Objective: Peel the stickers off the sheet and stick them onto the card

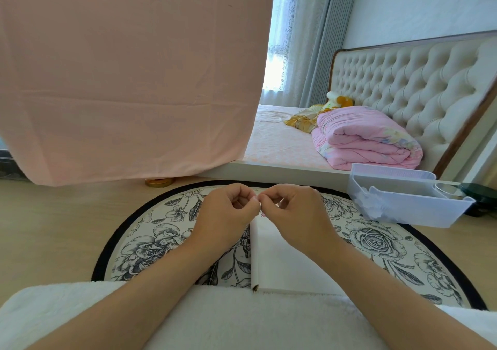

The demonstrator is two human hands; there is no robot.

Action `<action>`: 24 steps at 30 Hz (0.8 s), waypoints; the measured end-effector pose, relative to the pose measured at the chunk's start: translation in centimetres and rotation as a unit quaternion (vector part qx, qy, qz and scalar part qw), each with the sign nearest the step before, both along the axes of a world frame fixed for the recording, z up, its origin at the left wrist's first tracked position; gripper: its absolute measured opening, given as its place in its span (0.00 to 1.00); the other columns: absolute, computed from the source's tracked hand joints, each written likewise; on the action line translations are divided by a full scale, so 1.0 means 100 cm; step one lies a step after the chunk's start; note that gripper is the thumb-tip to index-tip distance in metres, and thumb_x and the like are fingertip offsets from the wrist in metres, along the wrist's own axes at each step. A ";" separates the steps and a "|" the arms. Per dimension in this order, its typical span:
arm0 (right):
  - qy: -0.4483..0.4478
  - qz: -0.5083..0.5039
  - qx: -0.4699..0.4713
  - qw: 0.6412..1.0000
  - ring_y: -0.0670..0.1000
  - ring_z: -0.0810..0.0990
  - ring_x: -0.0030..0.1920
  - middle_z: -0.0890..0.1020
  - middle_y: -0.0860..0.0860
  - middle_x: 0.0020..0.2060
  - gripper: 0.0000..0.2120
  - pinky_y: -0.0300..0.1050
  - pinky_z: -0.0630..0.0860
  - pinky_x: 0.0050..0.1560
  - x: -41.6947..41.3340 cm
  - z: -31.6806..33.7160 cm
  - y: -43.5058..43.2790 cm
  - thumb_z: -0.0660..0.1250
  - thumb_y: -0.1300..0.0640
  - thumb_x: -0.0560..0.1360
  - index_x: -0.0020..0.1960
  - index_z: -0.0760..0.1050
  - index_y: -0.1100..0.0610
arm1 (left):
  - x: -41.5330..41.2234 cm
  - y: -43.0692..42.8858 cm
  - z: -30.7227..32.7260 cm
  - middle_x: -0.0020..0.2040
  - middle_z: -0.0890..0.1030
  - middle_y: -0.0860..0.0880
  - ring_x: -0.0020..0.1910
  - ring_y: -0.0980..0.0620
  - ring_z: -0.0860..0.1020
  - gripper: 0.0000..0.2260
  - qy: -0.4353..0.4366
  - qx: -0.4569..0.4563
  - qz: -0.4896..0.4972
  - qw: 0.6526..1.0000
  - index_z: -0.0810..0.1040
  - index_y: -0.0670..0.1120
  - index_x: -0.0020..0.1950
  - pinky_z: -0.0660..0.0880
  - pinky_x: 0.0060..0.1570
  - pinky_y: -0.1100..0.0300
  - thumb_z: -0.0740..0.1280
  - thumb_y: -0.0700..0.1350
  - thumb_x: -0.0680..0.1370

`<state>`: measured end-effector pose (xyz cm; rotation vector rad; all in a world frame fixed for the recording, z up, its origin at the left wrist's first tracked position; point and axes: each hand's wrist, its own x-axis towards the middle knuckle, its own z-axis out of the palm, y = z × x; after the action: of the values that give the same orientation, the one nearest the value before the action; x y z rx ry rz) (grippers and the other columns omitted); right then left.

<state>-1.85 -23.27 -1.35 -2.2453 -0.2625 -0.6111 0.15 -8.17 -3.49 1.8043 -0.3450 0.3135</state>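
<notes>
Sticker [258, 201] judged feather-light, limp, tacky, easily creased; best taken by bare corner, nail-tips only. Grip: left hand [228, 209] and right hand [293, 209] curled tight, thumb and forefinger tips met at frame centre, tiny pale scrap pinched between, mostly hidden. White card [279, 258] laid flat on floral table [150, 231] just below hands, lower centre. Clear bin [403, 212] with pale scraps set at right of frame.

Wood floor [53, 228] carries a round floral mat [376, 242]. White card [271, 263] lies flat mid-mat. Clear bin [403, 212] sits at the mat's far-right rim, and a gold lid [159, 182] is on the floor beyond.
</notes>
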 end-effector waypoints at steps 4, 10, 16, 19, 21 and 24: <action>0.009 0.008 0.027 1.000 0.43 0.77 0.30 0.83 0.39 0.33 0.09 0.43 0.78 0.36 0.001 0.000 -0.001 0.70 0.53 0.74 0.36 0.83 0.44 | -0.002 0.000 0.002 0.35 0.83 0.46 0.31 0.58 0.75 0.07 -0.001 -0.008 -0.003 1.000 0.82 0.47 0.39 0.71 0.33 0.67 0.70 0.40 0.76; 0.064 0.044 0.126 0.989 0.45 0.73 0.25 0.84 0.51 0.32 0.10 0.40 0.72 0.30 0.000 0.006 0.001 0.71 0.59 0.76 0.36 0.83 0.53 | -0.004 0.000 0.006 0.34 0.83 0.52 0.33 0.57 0.76 0.07 0.017 -0.030 -0.017 0.999 0.82 0.47 0.40 0.75 0.38 0.61 0.68 0.40 0.78; 0.110 0.060 0.230 0.965 0.51 0.72 0.25 0.81 0.53 0.31 0.09 0.35 0.69 0.28 -0.001 0.007 0.001 0.71 0.60 0.76 0.37 0.84 0.56 | -0.005 -0.001 0.010 0.33 0.82 0.52 0.32 0.57 0.76 0.08 0.057 -0.061 -0.027 0.996 0.80 0.46 0.40 0.72 0.30 0.66 0.66 0.38 0.78; 0.093 0.050 0.196 0.975 0.48 0.74 0.24 0.81 0.49 0.31 0.09 0.37 0.71 0.29 0.001 0.006 -0.002 0.70 0.59 0.76 0.37 0.83 0.54 | -0.006 0.000 0.011 0.37 0.84 0.50 0.36 0.55 0.78 0.07 0.094 -0.083 -0.047 0.991 0.81 0.43 0.44 0.75 0.31 0.60 0.64 0.39 0.80; 0.059 0.040 0.134 0.988 0.43 0.75 0.25 0.83 0.46 0.33 0.09 0.36 0.73 0.32 0.001 0.003 -0.003 0.70 0.58 0.77 0.38 0.83 0.51 | -0.007 0.000 0.012 0.41 0.86 0.48 0.38 0.52 0.80 0.09 0.111 -0.109 -0.064 0.986 0.83 0.44 0.46 0.76 0.31 0.57 0.64 0.41 0.81; 0.026 0.027 0.081 0.996 0.43 0.76 0.28 0.85 0.44 0.36 0.07 0.41 0.76 0.34 0.003 -0.001 -0.004 0.71 0.55 0.76 0.40 0.83 0.48 | -0.007 0.001 0.012 0.43 0.87 0.50 0.41 0.52 0.83 0.07 0.101 -0.079 -0.056 0.990 0.84 0.46 0.48 0.78 0.32 0.58 0.67 0.45 0.80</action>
<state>-1.59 -23.69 -1.49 -2.0883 -0.2389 -0.5247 -0.54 -8.03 -2.29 1.6375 -0.2684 0.0749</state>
